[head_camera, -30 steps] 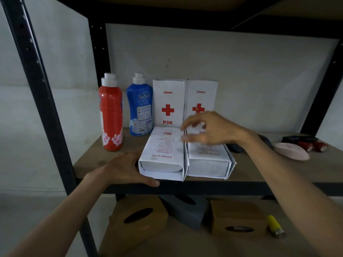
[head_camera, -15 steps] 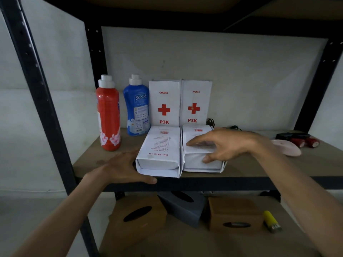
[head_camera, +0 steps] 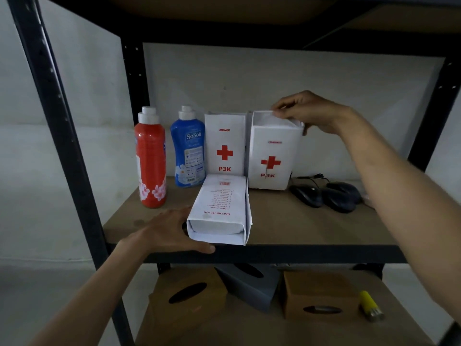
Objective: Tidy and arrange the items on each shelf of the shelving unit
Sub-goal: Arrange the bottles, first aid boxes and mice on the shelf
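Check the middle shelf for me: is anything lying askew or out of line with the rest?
Yes. One white P3K box lies flat at the front edge by the left hand, while the others stand upright. The P3K box gripped at its top by the right hand looks slightly tilted. Nothing looks spilled.

White boxes point(head_camera: 273, 156) bear red crosses; red bottle point(head_camera: 150, 161) has pink flowers.

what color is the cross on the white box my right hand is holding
Red, printed on the white P3K box gripped at its top by the right hand; clearest in the head view.
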`<state>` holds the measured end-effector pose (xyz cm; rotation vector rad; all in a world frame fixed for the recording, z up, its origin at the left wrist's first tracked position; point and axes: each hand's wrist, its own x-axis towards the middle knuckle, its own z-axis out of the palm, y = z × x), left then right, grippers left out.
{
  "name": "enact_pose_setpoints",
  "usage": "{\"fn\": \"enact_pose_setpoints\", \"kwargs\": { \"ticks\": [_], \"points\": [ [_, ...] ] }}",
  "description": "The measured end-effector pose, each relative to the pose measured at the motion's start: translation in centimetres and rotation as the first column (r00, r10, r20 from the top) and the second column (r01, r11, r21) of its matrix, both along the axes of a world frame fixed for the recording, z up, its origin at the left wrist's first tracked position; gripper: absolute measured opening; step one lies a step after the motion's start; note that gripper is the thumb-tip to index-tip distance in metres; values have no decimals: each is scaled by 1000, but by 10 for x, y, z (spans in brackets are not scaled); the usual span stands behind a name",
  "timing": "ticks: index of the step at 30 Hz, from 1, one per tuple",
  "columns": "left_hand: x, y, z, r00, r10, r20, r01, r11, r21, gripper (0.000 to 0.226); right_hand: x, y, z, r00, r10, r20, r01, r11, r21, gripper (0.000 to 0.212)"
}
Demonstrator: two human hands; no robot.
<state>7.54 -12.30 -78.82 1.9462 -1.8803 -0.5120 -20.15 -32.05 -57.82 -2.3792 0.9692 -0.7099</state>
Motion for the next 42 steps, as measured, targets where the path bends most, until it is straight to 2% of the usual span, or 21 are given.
{"fn": "enact_pose_setpoints", "kwargs": {
  "ticks": [4,6,7,9,11,13,15,16,19,20,23,25,27,31,39,42],
  "points": [
    [0,-1,1,1000,-1,-7,1,1000,6,127,24,-25,-16,962,-139,236,169,979,-112,11],
    [-1,0,1,1000,-4,-14,4,1000,0,125,31,-33,-29,893,-254,372,308,947,-94,10],
    [-1,0,1,1000,-12,-15,12,1000,-5,124,33,-35,-36,845,-302,441,373,924,-83,14],
    [-2,0,1,1000,-26,-12,26,1000,-9,121,35,-40,-45,758,-360,545,462,885,-59,36],
    [-1,-1,0,1000,-17,-11,17,1000,-7,123,34,-36,-49,706,-401,583,495,869,-2,59],
    [-1,-3,0,1000,-17,-16,17,1000,-9,121,34,-31,-55,683,-391,616,470,882,38,72],
    [0,-3,0,1000,-24,-18,24,1000,-11,123,33,-24,-66,676,-337,656,426,904,26,74],
    [0,-4,-1,1000,-27,-15,27,1000,-15,122,32,-20,-73,673,-307,673,400,916,18,69],
    [-1,-4,-3,999,-40,-35,38,999,-32,101,29,-10,-94,703,-229,673,326,945,-18,36],
    [-1,-4,-3,999,-37,-37,36,999,-35,96,29,-9,-102,726,-197,659,289,957,-32,38],
    [-2,-4,-3,999,-24,-32,23,999,-34,93,30,-16,-127,786,-140,603,201,979,-35,76],
    [-1,-4,-4,999,-18,-32,17,999,-29,92,30,-21,-138,783,-161,601,193,981,10,84],
    [0,-4,-5,999,-18,-31,17,999,-32,89,28,-25,-144,769,-186,611,169,982,86,83],
    [0,-4,-3,999,-21,-24,20,999,-34,90,27,-39,-159,781,-245,574,108,959,262,68],
    [-2,-2,1,1000,-6,-15,5,1000,-23,94,21,-47,-154,832,-195,520,64,963,260,63],
    [-5,0,3,1000,-10,-10,10,1000,-29,104,20,-47,-155,831,-191,522,55,963,265,64]
  ]
}}
